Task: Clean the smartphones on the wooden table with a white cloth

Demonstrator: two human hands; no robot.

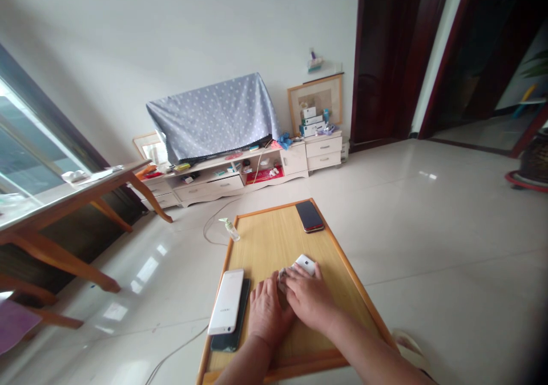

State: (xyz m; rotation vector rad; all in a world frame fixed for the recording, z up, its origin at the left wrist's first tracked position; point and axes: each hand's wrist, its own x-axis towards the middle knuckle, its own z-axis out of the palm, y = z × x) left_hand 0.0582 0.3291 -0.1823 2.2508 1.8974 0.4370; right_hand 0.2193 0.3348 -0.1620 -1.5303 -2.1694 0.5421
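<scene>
A white smartphone [305, 263] lies back up on the small wooden table, its camera end showing beyond my fingers. My right hand [309, 295] is closed over a crumpled greyish cloth [281, 280] and presses it against the phone. At the phone's near left side, my left hand [269, 309] is curved around its edge; the part of the phone under both hands is hidden. Left of my left hand, a white-backed phone [228, 302] rests on top of a dark phone [232, 339].
The wooden table [265, 233] has a raised rim. A clear pump bottle [232, 231] stands by its left edge, and a dark stack of phones [309, 216] sits at the far right corner. Cables [209, 225] run across the tiled floor. A white TV cabinet [209, 189] stands beyond.
</scene>
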